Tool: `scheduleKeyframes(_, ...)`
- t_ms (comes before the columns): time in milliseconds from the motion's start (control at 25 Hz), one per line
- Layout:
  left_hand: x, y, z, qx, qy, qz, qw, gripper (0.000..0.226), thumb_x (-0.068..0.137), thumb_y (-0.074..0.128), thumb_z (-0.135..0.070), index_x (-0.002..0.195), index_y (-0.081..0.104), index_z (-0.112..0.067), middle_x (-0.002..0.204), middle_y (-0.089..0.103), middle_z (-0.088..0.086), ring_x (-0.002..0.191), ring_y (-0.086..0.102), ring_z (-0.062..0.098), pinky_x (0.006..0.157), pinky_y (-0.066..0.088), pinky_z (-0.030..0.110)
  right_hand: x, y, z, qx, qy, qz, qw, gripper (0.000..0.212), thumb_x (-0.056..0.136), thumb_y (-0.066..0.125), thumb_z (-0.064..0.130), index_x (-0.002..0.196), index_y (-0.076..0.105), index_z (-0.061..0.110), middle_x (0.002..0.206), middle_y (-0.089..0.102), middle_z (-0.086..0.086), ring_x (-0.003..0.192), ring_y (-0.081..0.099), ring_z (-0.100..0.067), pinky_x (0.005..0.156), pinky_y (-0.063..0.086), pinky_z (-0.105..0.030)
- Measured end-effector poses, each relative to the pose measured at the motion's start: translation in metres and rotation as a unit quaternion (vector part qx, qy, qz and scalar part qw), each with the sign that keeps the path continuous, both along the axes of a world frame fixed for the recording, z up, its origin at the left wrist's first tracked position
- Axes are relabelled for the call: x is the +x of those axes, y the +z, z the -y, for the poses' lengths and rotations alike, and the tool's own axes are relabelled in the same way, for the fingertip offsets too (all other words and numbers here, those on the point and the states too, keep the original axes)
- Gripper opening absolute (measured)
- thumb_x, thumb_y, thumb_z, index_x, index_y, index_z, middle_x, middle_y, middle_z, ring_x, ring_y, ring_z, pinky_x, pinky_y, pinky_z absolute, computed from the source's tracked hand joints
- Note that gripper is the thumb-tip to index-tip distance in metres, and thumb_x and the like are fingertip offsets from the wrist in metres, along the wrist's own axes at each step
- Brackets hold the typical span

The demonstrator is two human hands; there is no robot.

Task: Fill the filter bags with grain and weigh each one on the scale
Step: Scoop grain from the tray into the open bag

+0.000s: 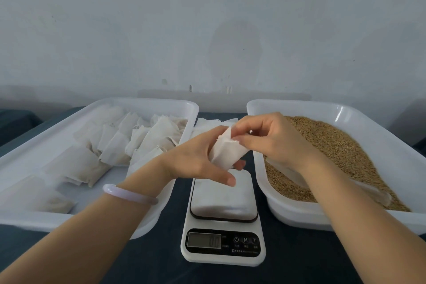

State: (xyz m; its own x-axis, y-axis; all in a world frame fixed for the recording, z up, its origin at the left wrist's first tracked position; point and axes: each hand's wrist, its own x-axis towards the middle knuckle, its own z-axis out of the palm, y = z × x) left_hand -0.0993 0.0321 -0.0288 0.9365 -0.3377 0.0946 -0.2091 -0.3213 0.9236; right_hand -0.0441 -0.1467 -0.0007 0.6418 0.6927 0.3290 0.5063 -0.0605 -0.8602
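Now both hands meet over the scale [223,226], locked on one white bag [227,153]. The left hand [200,157] comes in from low on its side, wrist straight, back of the hand turned up. Its fingers curl under and behind the bag, one fingertip peeking out below, and the thumb stretches out nearest the camera. A pale bangle [130,194] rides that wrist.

The right hand [270,138] arches over from the other side with the wrist bent. Its thumb and forefingers pinch the bag's frayed top edge, and the other fingers are bent loosely above. The bag sits tilted between the two hands, held in the air directly above the scale's bare platform. What looks like a zero shows on the display, though the digits are blurred.

Outboard of the left hand, a white tray [147,102] holds a heap of filled bags [119,143]. Under and beyond the right forearm, a second tray [297,105] is spread with brown grain [334,145]. Just past the fingertips, between the trays, lie some flat bags [207,122]. Everything rests on a dark cloth [299,263].
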Motion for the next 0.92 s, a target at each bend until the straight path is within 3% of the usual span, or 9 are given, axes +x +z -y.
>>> scheduleKeyframes(120, -0.002, 0.002, 0.000, 0.072, 0.017, 0.004, 0.997, 0.029, 0.065, 0.075, -0.005, 0.089, 0.061, -0.013, 0.075, 0.067, -0.001, 0.073, 0.065, 0.010, 0.065, 0.049, 0.018, 0.003, 0.003, 0.006, -0.048, -0.009, 0.008, 0.999, 0.019, 0.076, 0.068, 0.007, 0.083, 0.075, 0.023, 0.090, 0.070, -0.009, 0.068, 0.056, -0.013, 0.066, 0.047, -0.023)
scheduleKeyframes(200, -0.002, 0.001, 0.001, 0.079, 0.017, -0.028, 0.996, 0.024, 0.069, 0.074, 0.000, 0.090, 0.062, -0.003, 0.067, 0.063, -0.004, 0.065, 0.064, 0.011, 0.060, 0.049, 0.018, 0.004, 0.005, 0.013, -0.086, -0.003, 0.020, 0.996, 0.024, 0.076, 0.070, 0.009, 0.092, 0.075, 0.026, 0.092, 0.071, -0.005, 0.068, 0.057, -0.005, 0.064, 0.047, -0.017)
scheduleKeyframes(320, -0.001, -0.001, 0.000, 0.053, 0.023, -0.061, 0.996, 0.020, 0.079, 0.067, 0.006, 0.090, 0.061, -0.009, 0.063, 0.062, -0.006, 0.057, 0.063, 0.015, 0.052, 0.050, 0.023, 0.020, 0.006, 0.042, -0.146, -0.058, 0.052, 0.986, 0.023, 0.080, 0.070, 0.024, 0.097, 0.070, 0.040, 0.096, 0.071, 0.016, 0.088, 0.064, 0.003, 0.081, 0.051, -0.016)
scheduleKeyframes(360, 0.000, -0.001, -0.001, 0.043, 0.034, -0.061, 0.997, 0.018, 0.080, 0.067, 0.005, 0.091, 0.061, -0.009, 0.061, 0.062, -0.006, 0.055, 0.061, 0.015, 0.048, 0.048, 0.023, 0.032, 0.006, 0.058, -0.200, -0.101, 0.071, 0.972, 0.022, 0.082, 0.069, 0.027, 0.098, 0.066, 0.041, 0.101, 0.069, 0.019, 0.095, 0.062, 0.003, 0.087, 0.049, -0.019)
scheduleKeyframes(440, 0.003, -0.002, -0.001, 0.013, 0.065, -0.070, 0.995, 0.018, 0.079, 0.070, -0.002, 0.092, 0.059, -0.006, 0.059, 0.061, -0.004, 0.051, 0.056, 0.014, 0.043, 0.042, 0.022, 0.056, 0.000, 0.098, -0.375, -0.179, 0.089, 0.905, 0.024, 0.084, 0.067, 0.025, 0.105, 0.061, 0.035, 0.115, 0.063, 0.015, 0.102, 0.057, -0.002, 0.094, 0.043, -0.024)
scheduleKeyframes(560, 0.007, -0.004, 0.001, -0.024, 0.098, -0.103, 0.990, 0.027, 0.076, 0.074, -0.011, 0.094, 0.055, -0.006, 0.060, 0.058, -0.002, 0.049, 0.052, 0.011, 0.041, 0.037, 0.020, 0.070, -0.024, 0.147, -0.542, -0.201, 0.002, 0.816, 0.029, 0.079, 0.073, 0.027, 0.106, 0.062, 0.030, 0.113, 0.060, 0.012, 0.097, 0.055, -0.004, 0.086, 0.043, -0.021)
scheduleKeyframes(640, 0.008, -0.003, 0.000, -0.053, 0.078, -0.132, 0.987, 0.033, 0.069, 0.073, -0.015, 0.095, 0.053, -0.008, 0.062, 0.055, -0.001, 0.052, 0.050, 0.011, 0.043, 0.037, 0.020, 0.070, -0.037, 0.157, -0.541, -0.207, -0.023, 0.815, 0.018, 0.076, 0.076, 0.030, 0.088, 0.063, 0.035, 0.101, 0.063, 0.014, 0.088, 0.058, -0.002, 0.075, 0.043, -0.021)
scheduleKeyframes(760, 0.007, -0.001, -0.003, -0.079, 0.029, -0.152, 0.985, 0.035, 0.065, 0.068, -0.005, 0.095, 0.051, -0.008, 0.068, 0.054, 0.003, 0.054, 0.050, 0.011, 0.045, 0.039, 0.020, 0.075, -0.043, 0.156, -0.506, -0.230, 0.010, 0.831, 0.016, 0.078, 0.074, 0.030, 0.087, 0.061, 0.033, 0.094, 0.062, 0.014, 0.085, 0.056, -0.001, 0.071, 0.040, -0.021)
scheduleKeyframes(920, 0.008, -0.001, -0.002, -0.075, 0.054, -0.140, 0.986, 0.046, 0.061, 0.063, 0.004, 0.105, 0.051, -0.004, 0.069, 0.056, 0.005, 0.055, 0.051, 0.012, 0.044, 0.040, 0.022, 0.081, -0.039, 0.163, -0.444, -0.315, 0.091, 0.834, 0.021, 0.083, 0.069, 0.028, 0.098, 0.056, 0.035, 0.105, 0.062, 0.012, 0.091, 0.057, -0.009, 0.087, 0.043, -0.030)
